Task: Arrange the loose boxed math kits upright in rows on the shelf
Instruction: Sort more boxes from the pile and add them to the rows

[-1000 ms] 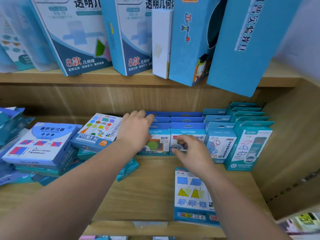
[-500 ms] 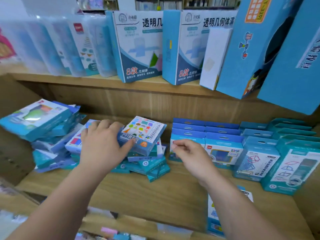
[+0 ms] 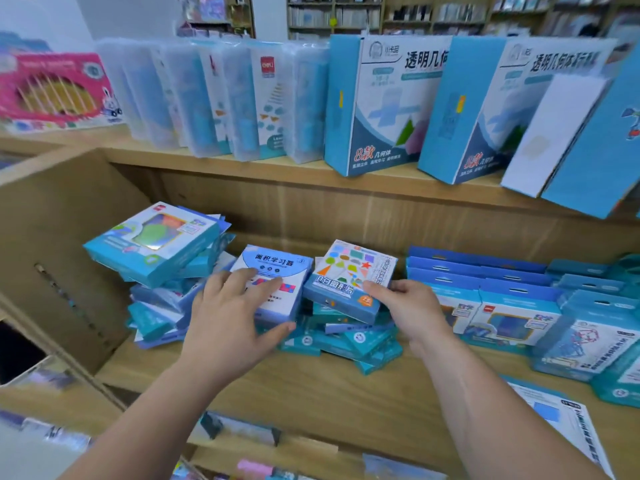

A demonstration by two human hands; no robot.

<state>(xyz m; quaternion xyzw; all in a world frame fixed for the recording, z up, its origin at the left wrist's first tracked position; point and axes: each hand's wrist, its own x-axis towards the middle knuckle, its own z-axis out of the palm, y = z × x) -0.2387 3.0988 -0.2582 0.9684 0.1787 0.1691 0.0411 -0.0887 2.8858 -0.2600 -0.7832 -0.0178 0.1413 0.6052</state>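
Observation:
A messy pile of loose blue boxed math kits (image 3: pixel 349 337) lies flat on the left half of the wooden shelf (image 3: pixel 332 393). My left hand (image 3: pixel 232 320) grips a white-and-blue box with an arc of print (image 3: pixel 277 265) on top of the pile, fingers over its face and thumb under its near edge. My right hand (image 3: pixel 412 310) pinches the near right corner of a box printed with coloured shapes (image 3: pixel 353 271), which sits tilted on the pile. Upright boxes stand in rows (image 3: pixel 498 299) to the right.
A taller leaning stack with a windowed box (image 3: pixel 156 244) on top sits at the far left by the shelf's side wall (image 3: pixel 52 258). One flat box (image 3: pixel 561 424) lies at the front right. Large blue boxes (image 3: pixel 384 105) and clear cases (image 3: pixel 221 98) fill the upper shelf.
The view swung left from the upright rows to the loose pile. My left hand moved onto the white-and-blue box, and my right hand left the rows and took the corner of the coloured-shapes box.

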